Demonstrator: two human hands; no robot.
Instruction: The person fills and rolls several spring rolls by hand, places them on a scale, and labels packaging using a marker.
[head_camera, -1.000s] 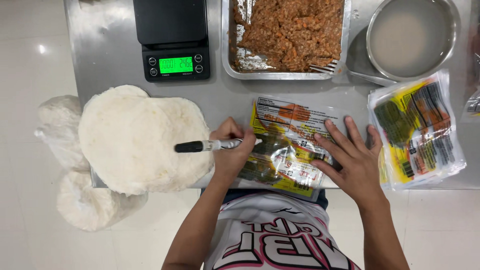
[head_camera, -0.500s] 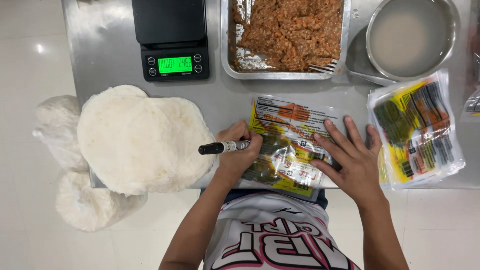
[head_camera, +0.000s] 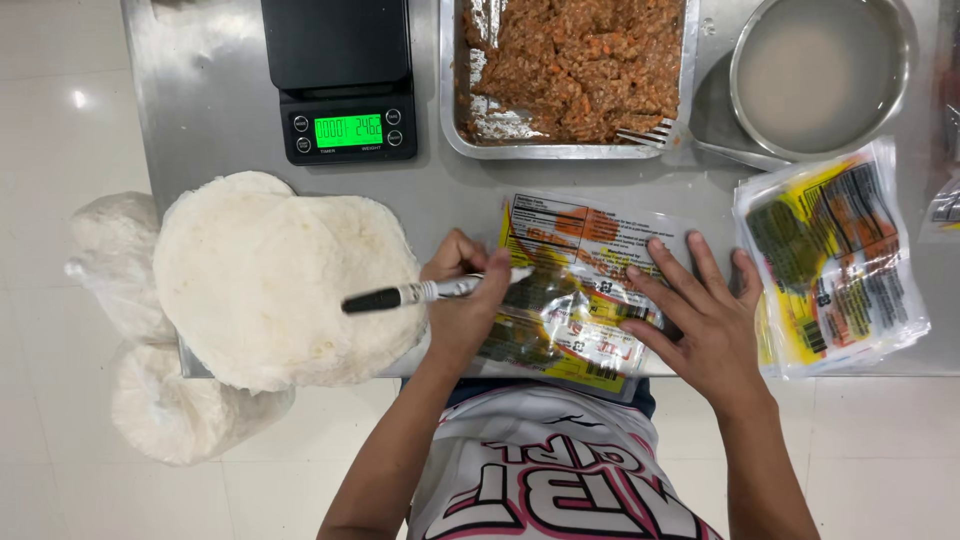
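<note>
Round stack of white flat dough sheets (head_camera: 285, 285) just left of left hand (head_camera: 462, 305). Left grip clamped on black-and-white marker pen (head_camera: 430, 292), tip on clear plastic packet with yellow-orange print (head_camera: 575, 290). Right hand (head_camera: 700, 320) flat on packet, fingers spread, grip apart, steel surface (head_camera: 215, 120) beneath

One head-worn camera looks straight down, fairly close, over a steel table (head_camera: 200, 120), the view's bottom edge nearest the person's chest; no second view
</note>
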